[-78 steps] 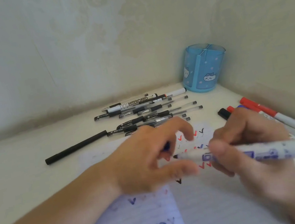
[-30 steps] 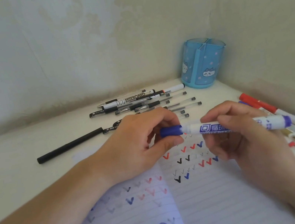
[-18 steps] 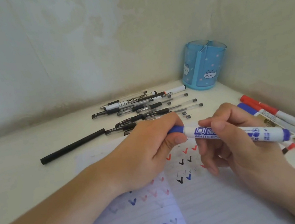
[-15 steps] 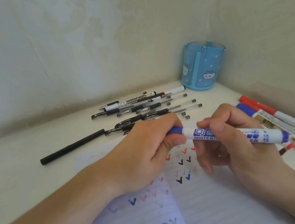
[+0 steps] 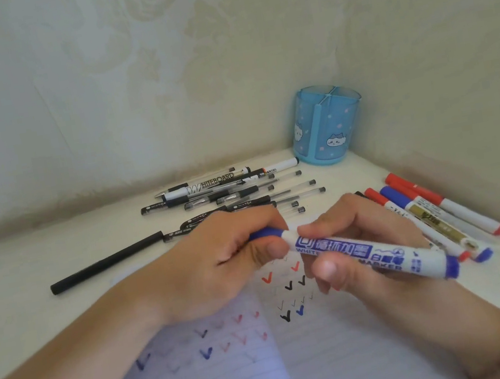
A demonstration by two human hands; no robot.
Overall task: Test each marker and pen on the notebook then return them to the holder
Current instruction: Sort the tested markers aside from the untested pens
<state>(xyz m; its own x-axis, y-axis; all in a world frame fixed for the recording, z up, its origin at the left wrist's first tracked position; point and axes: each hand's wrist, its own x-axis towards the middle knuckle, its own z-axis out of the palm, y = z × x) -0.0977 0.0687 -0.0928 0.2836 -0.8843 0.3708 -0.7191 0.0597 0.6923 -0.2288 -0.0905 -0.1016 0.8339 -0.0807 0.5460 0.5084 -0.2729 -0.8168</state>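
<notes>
Holding one marker (image 5: pixel 365 252) over the notebook (image 5: pixel 320 359), long axis running left to right: right hand (image 5: pixel 361 247) curled round the barrel, left hand (image 5: pixel 222 266) pinching the blue cap (image 5: pixel 266 233), seemingly seated or nearly so. Lying just beyond on the tabletop (image 5: pixel 25 276), pens (image 5: pixel 236 195) left, markers (image 5: pixel 438 217) right. Standing farthest, past the right hand in the corner, holder (image 5: pixel 327 125), nearer that hand.

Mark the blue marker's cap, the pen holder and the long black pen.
blue marker's cap (image 5: pixel 267 233), head view, visible blue stretch between the left hand's fingers.
pen holder (image 5: pixel 337 135), head view, front wall near the cat print.
long black pen (image 5: pixel 105 263), head view, mid-barrel.
</notes>
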